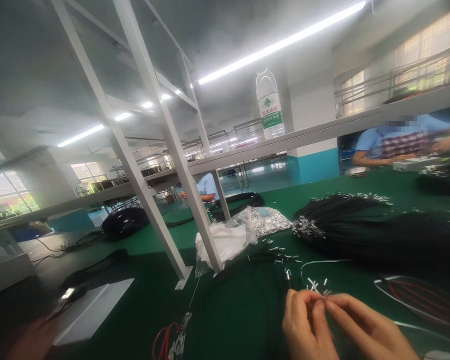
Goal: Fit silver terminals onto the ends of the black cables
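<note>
My left hand [305, 325] and my right hand [367, 327] meet at the bottom of the view over a green table [240, 310]. Both pinch their fingertips together on a thin wire with small metal terminals [317, 288] at its end. Loose metal terminals [281, 252] lie scattered just beyond the hands. A big bundle of black wires with metal tips [360, 225] lies to the right behind them.
A clear bag of terminals [247, 227] leans by white frame posts [172, 150]. A water bottle [269, 105] stands on the shelf rail. Red wires [165, 340] lie at the front, a white sheet [86, 312] to the left. Other people [397, 140] work at the far side.
</note>
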Tool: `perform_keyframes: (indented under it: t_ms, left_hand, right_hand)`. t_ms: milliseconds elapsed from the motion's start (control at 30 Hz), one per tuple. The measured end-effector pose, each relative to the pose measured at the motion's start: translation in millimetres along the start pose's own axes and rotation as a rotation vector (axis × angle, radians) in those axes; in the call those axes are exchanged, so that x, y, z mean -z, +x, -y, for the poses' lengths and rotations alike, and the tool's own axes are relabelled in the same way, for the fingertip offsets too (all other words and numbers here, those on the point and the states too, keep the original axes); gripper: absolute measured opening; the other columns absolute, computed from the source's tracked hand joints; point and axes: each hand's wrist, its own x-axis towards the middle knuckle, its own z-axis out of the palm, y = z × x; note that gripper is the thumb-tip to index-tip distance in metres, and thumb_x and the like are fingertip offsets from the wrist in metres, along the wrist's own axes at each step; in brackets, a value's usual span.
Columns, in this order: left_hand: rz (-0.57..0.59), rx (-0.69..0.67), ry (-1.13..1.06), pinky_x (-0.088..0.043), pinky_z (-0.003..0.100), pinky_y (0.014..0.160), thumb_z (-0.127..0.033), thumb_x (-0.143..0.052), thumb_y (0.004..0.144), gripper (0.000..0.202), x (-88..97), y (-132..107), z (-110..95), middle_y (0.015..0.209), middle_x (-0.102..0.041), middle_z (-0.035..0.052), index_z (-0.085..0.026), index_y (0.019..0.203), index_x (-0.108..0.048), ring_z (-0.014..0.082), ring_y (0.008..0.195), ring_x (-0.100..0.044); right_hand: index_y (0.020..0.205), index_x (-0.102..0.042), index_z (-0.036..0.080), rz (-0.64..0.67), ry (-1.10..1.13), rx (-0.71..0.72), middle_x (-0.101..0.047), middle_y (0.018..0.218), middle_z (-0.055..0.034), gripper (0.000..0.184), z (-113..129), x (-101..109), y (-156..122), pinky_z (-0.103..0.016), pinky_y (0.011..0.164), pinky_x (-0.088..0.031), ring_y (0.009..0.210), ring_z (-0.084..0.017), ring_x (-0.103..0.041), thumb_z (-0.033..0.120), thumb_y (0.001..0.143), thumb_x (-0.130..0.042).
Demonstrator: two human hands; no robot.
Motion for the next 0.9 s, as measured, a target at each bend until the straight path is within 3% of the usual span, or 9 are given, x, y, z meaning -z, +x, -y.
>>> perform_keyframes:
  t_ms: [167, 267, 400, 533, 700, 900]
  left_hand:
    - [0.077, 0.227, -0.158, -0.034, 0.022, 0.044, -0.061, -0.052, 0.086, 0.047, -1.8, 2.4, -2.3, 0.070, -0.056, 0.0023, -0.015, 0.079, -0.061, 0.0063, 0.043, -0.041]
    - [0.168, 0.324, -0.317, -0.036, 0.021, 0.046, -0.069, -0.061, 0.076, 0.055, 0.2, 7.0, -4.9, 0.063, -0.055, -0.0004, -0.013, 0.079, -0.060, 0.0053, 0.042, -0.043]
    - [0.232, 0.417, -0.507, -0.040, 0.019, 0.044, -0.066, -0.078, 0.060, 0.060, 3.4, 14.0, -10.8, 0.058, -0.054, -0.0052, -0.014, 0.082, -0.056, 0.0062, 0.039, -0.050]
    - [0.260, 0.440, -0.536, -0.046, 0.020, 0.044, -0.064, -0.083, 0.053, 0.063, 5.7, 17.3, -13.7, 0.059, -0.059, -0.0043, -0.015, 0.078, -0.052, 0.0078, 0.038, -0.053]
    - [0.295, 0.450, -0.533, -0.045, 0.019, 0.046, -0.066, -0.079, 0.056, 0.060, 7.7, 18.6, -10.3, 0.045, -0.055, -0.0048, -0.015, 0.073, -0.052, 0.0088, 0.039, -0.053]
    - [0.299, 0.446, -0.548, -0.041, 0.020, 0.042, -0.068, -0.076, 0.060, 0.059, 8.6, 17.9, -10.2, 0.045, -0.056, -0.0031, -0.014, 0.071, -0.054, 0.0092, 0.036, -0.052]
  right_hand:
    - [0.069, -0.071, 0.024, 0.036, 0.041, -0.020, -0.062, 0.054, -0.0008, 0.037, -5.1, 8.3, 2.3, -0.023, 0.053, -0.054, 0.060, -0.023, -0.065, 0.060, 0.070, -0.069]
    - [0.071, -0.070, 0.023, 0.199, 0.073, -0.060, -0.067, 0.064, -0.0014, 0.036, -14.6, 15.1, 3.1, -0.022, 0.059, -0.054, 0.066, -0.023, -0.066, 0.058, 0.077, -0.065]
    - [0.081, -0.069, 0.023, 0.396, 0.131, -0.141, -0.068, 0.076, -0.0018, 0.036, -30.5, 20.5, 7.1, -0.023, 0.073, -0.052, 0.079, -0.022, -0.066, 0.056, 0.088, -0.056]
    - [0.087, -0.067, 0.023, 0.420, 0.170, -0.180, -0.066, 0.076, -0.0010, 0.033, -40.1, 21.5, 10.5, -0.024, 0.074, -0.051, 0.082, -0.022, -0.064, 0.054, 0.090, -0.056]
    - [0.082, -0.067, 0.023, 0.443, 0.161, -0.159, -0.063, 0.071, 0.0001, 0.034, -37.2, 20.4, 9.3, -0.023, 0.071, -0.049, 0.074, -0.020, -0.061, 0.054, 0.090, -0.056]
    - [0.078, -0.070, 0.023, 0.397, 0.176, -0.165, -0.060, 0.064, 0.0019, 0.035, -28.2, 19.2, 6.6, -0.020, 0.061, -0.050, 0.063, -0.016, -0.058, 0.055, 0.086, -0.060]
